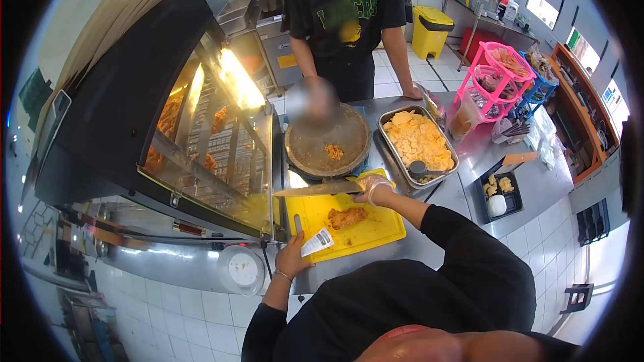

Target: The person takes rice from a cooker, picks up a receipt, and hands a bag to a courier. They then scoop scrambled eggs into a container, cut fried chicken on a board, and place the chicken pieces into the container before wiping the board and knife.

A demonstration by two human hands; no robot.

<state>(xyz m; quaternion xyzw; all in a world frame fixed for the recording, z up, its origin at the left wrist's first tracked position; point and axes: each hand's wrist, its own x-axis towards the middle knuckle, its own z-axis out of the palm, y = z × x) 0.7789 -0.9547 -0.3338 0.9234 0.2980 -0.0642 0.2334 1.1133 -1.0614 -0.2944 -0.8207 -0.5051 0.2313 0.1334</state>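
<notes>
My right hand point(374, 189), in a clear plastic glove, is closed around the handle of a large knife point(315, 190). Its blade points left over the back of a yellow cutting board point(382, 230). On that board lies a piece of fried chicken point(347, 218), apart from the blade. At the board's front left corner, my left hand point(293, 257) holds a white printed paper slip point(317, 242) that overlaps the board. Behind the knife stands a wide stone mortar point(302, 151) with a small heap of orange-brown crumbs or paste point(334, 152) in it.
A lit glass warming cabinet point(221, 141) stands close on the left. Right of the mortar is a metal tray point(451, 169) of yellow crispy pieces. Across the counter a co-worker point(349, 20) reaches over the mortar. Pink baskets point(493, 84) and a black food box point(515, 211) are farther right.
</notes>
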